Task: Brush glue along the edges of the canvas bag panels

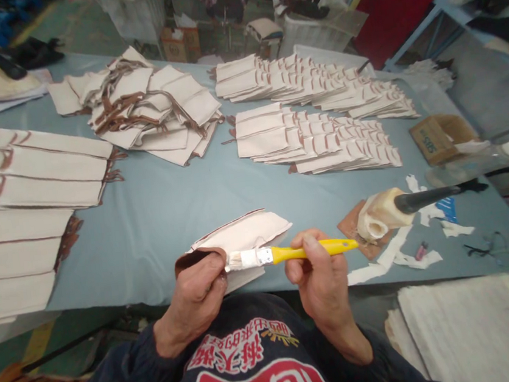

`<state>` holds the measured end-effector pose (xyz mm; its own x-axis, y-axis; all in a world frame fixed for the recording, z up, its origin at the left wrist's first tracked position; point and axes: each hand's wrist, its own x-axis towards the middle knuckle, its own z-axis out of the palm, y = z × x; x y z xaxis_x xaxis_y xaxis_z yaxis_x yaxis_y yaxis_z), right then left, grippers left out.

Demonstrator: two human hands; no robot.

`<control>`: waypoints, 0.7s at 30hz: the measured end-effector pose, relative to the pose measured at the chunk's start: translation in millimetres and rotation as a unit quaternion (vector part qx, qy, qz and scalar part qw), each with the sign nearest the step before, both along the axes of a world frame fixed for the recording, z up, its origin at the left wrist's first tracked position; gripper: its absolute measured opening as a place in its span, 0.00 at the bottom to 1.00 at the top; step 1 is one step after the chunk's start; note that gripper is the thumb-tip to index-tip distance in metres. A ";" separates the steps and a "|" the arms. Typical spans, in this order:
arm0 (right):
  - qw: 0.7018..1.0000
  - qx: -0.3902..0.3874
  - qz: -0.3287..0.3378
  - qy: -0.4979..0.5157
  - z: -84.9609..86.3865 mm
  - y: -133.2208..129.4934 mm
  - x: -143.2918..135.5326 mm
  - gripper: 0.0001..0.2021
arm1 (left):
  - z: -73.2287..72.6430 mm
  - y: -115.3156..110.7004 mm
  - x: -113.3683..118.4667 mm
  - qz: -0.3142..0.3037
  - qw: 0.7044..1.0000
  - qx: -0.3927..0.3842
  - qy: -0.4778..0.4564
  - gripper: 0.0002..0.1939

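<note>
My right hand (321,269) is closed around the yellow handle of a paintbrush (293,252). The brush lies level, and its whitish bristles touch the edge of a brown-trimmed piece. With my left hand (199,295) I pinch that cream fabric piece (241,232) at its folded brown edge, close to the bristle tip. The piece rests on the blue-grey tabletop (159,208) near the front edge. To the right of my right hand stands a glue-crusted container (383,213) on a brown square, with a black handle sticking out of it.
Overlapping rows of cream pieces (317,135) lie at the back right, and more rows (17,169) at the left. A loose heap (148,105) sits at the back. On the right are a cardboard box (441,136), a clear bottle (476,162) and white scraps (382,259).
</note>
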<state>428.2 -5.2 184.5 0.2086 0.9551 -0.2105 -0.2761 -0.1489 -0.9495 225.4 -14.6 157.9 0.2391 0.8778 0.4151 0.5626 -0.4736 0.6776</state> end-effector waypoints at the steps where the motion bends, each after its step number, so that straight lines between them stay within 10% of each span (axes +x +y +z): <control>1: 1.000 -0.005 0.018 0.000 -0.5 0.2 -0.4 0.18 | 0.2 -0.4 0.1 0.002 1.000 -0.003 -0.002 0.12; 16: 1.000 -0.005 0.021 0.005 -8.5 7.9 1.6 0.17 | 1.4 2.2 5.0 0.009 0.998 -0.051 -0.023 0.12; 21: 0.998 0.000 0.047 0.032 -8.2 21.1 10.5 0.17 | 3.8 7.4 5.4 0.054 0.979 -0.185 -0.069 0.11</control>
<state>438.6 15.9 176.3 0.1042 0.9696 -0.2212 -0.3218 -0.1776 -0.9300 230.8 -7.2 161.6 0.1013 0.9912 0.0855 0.4864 -0.1243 0.8648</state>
